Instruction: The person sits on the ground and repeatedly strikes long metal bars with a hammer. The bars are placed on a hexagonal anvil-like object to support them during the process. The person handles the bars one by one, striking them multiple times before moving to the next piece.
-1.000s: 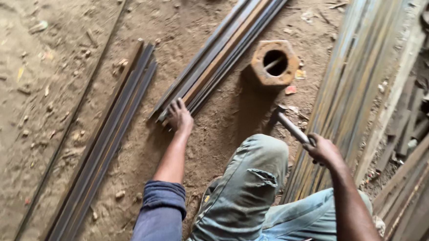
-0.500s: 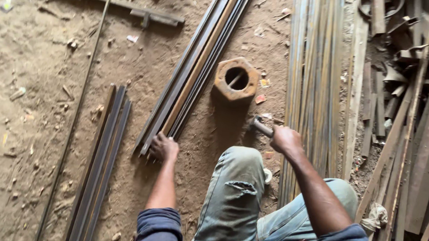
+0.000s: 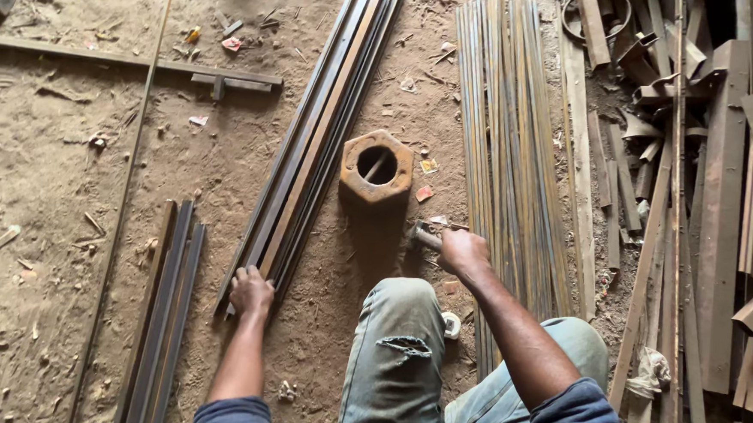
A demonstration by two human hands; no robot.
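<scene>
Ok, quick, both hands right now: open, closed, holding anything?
Left hand: fingers down on the near end of the bundle of metal strips; a closed grip cannot be told.
Right hand: closed around a metal tool handle.

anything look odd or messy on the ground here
Mostly the scrap heap on the right: boards and bent metal lie crisscrossed, unlike the neat bundles of rods and long bars. Litter bits dot the dirt near the rusty hexagonal block. The jeans are torn at the knee.
</scene>
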